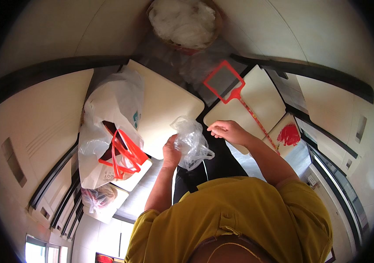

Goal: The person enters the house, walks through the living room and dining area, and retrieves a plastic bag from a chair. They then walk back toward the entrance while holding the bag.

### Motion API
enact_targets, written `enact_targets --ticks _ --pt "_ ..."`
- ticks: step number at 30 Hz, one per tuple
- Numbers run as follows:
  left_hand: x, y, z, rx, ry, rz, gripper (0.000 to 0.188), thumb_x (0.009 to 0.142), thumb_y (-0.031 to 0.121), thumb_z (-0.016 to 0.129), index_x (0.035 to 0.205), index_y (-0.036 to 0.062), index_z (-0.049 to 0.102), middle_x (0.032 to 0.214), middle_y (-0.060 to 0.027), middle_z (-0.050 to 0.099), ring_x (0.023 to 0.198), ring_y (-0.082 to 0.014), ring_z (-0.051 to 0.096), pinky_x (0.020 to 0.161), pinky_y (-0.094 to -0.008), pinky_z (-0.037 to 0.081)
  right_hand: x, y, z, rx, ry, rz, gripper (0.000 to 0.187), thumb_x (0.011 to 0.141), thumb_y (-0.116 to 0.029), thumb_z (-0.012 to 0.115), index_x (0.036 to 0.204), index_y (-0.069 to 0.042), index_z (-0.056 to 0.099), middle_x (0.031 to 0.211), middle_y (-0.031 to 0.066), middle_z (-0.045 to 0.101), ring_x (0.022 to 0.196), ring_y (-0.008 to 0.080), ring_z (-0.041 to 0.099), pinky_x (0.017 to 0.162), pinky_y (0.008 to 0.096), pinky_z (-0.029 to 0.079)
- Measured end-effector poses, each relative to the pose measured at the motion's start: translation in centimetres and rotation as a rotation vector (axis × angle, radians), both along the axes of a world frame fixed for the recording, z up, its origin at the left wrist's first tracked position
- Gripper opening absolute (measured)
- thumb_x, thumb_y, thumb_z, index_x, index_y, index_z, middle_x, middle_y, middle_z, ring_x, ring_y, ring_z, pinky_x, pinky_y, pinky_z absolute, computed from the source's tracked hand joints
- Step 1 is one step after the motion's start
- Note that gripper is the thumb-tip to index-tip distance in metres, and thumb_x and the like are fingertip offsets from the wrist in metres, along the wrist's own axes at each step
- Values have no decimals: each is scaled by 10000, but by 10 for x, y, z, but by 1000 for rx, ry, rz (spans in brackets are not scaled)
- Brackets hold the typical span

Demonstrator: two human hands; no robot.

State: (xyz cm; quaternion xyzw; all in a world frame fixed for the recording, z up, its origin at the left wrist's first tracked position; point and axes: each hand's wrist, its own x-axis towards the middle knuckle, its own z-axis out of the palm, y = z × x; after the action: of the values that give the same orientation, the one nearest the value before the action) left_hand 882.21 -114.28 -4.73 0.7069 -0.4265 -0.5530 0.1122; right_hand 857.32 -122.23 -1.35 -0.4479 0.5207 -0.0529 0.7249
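L hand (171,152) gripping crumpled clear thin-plastic bag (192,147) over black trousers (225,165); R hand (227,131) curled closed, nothing visible in it. Bag prob. v. light, limp, slippery; best grabbed by bunched edge.

1. Left hand (170,153): fingertips partly hidden by clear bag (192,147).
2. Right hand (228,131): anything between fingertips too small to tell.
3. Round container (189,51): cut off, upper edge.
4. White bag (112,96): deeper contents hidden.
5. Knotted bag (99,197): contents unclear.
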Motion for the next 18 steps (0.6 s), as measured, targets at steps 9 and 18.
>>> enact_targets --ticks 9,18 --pt "50 42 -49 -37 -307 19 270 741 30 544 1010 27 557 952 -141 609 874 -305 590 762 -340 458 33 22 -108 -406 316 -240 315 866 -65 450 1176 -24 481 1116 123 509 1022 231 492 904 296 363" --pt "57 50 -83 -60 -259 76 379 668 75 676 1027 76 555 970 -81 605 892 -230 578 755 -320 457 45 -5 -146 -636 620 -129 252 869 -125 473 1101 -45 528 1067 137 541 987 301 505 848 358 406"
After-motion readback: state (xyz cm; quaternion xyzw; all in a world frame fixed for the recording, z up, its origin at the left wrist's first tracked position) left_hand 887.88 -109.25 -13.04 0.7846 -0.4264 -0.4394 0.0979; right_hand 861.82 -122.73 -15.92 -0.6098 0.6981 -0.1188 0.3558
